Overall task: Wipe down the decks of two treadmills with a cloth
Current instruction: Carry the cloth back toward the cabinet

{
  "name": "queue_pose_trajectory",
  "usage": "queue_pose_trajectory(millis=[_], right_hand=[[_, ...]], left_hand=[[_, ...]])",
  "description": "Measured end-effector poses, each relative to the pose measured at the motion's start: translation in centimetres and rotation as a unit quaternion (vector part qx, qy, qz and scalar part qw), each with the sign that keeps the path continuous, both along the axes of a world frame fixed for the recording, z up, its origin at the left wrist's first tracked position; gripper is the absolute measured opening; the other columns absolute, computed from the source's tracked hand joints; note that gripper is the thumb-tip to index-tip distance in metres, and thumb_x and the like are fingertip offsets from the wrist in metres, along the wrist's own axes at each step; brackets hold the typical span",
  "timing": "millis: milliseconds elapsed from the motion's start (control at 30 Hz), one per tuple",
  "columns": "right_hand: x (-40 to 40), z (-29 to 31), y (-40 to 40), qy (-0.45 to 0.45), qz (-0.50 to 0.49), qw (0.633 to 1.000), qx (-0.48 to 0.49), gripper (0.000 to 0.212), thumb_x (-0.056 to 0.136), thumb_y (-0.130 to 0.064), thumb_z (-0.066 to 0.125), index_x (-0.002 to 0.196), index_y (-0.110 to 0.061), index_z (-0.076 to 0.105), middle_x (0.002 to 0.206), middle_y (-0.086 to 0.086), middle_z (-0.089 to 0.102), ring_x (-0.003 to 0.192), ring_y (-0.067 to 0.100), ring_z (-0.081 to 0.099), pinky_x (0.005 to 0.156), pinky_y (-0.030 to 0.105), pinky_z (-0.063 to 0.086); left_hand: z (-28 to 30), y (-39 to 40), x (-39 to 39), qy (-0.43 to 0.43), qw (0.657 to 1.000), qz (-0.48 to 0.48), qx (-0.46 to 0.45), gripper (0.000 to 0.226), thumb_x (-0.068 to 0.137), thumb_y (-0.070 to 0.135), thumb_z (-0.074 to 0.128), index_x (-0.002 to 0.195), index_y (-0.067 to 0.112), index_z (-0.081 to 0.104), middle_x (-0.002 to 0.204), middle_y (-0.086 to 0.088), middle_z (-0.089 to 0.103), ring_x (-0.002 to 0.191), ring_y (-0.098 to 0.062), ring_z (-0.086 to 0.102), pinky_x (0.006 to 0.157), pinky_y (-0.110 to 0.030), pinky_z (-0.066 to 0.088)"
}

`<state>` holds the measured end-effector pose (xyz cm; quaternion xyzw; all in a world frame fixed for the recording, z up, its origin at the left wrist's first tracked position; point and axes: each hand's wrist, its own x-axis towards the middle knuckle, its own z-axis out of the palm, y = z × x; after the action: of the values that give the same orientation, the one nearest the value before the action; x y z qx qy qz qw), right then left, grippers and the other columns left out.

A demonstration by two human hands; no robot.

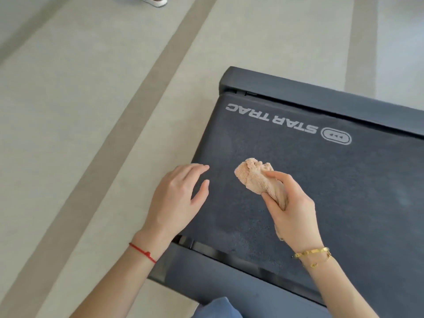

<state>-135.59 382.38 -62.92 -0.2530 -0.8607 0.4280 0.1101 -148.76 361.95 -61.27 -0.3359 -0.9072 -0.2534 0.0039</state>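
Observation:
A dark treadmill deck (332,180) with white STAR TRAC lettering fills the right half of the view. My right hand (291,207) grips a bunched peach terry cloth (254,175), whose free end sits on the belt just beyond my fingers. My left hand (176,198) hovers with relaxed, spread fingers over the deck's left end, holding nothing. Only one treadmill shows.
Dark side rails (344,104) frame the belt at the far and near edges. Beige floor (91,111) with darker stripes lies to the left. Another person's white shoe (154,0) stands at the top edge. My blue-clad knee (218,308) is at the bottom.

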Motion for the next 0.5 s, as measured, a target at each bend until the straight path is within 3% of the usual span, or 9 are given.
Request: queue_pose_trajectory(millis=[100, 200, 500], right_hand=[[-1.5, 4.3, -1.0, -0.001, 0.023, 1.0, 0.008, 0.048, 0.087, -0.01, 0.068, 0.119, -0.042, 0.053, 0.114, -0.017, 0.062, 0.091, 0.004, 0.058, 0.075, 0.015, 0.044], [-3.1, 8.9, -2.4, 0.004, 0.044, 0.999, 0.011, 0.048, 0.087, -0.009, 0.067, 0.12, -0.041, 0.053, 0.114, -0.015, 0.062, 0.089, 0.01, 0.06, 0.075, 0.022, 0.047], [-5.5, 26.1, -9.1, 0.024, 0.12, 0.992, 0.005, 0.047, 0.086, -0.008, 0.068, 0.122, -0.036, 0.056, 0.112, -0.013, 0.063, 0.091, 0.007, 0.058, 0.077, 0.019, 0.044]], left_hand=[[4.8, -2.3, -0.5, -0.001, 1.0, 0.028, -0.001, 0.026, 0.095, 0.019, 0.06, 0.117, 0.009, 0.069, 0.114, -0.001, 0.069, 0.106, -0.02, 0.065, 0.089, -0.038, 0.054], [9.8, -5.0, -1.0, -0.003, 0.998, 0.058, -0.008, 0.027, 0.095, 0.02, 0.059, 0.119, 0.01, 0.068, 0.116, -0.002, 0.069, 0.108, -0.02, 0.065, 0.09, -0.04, 0.053], [26.1, -14.2, 1.4, 0.014, 0.988, 0.153, -0.012, 0.027, 0.093, 0.017, 0.063, 0.12, 0.014, 0.067, 0.117, 0.002, 0.068, 0.107, -0.015, 0.063, 0.089, -0.032, 0.053]])
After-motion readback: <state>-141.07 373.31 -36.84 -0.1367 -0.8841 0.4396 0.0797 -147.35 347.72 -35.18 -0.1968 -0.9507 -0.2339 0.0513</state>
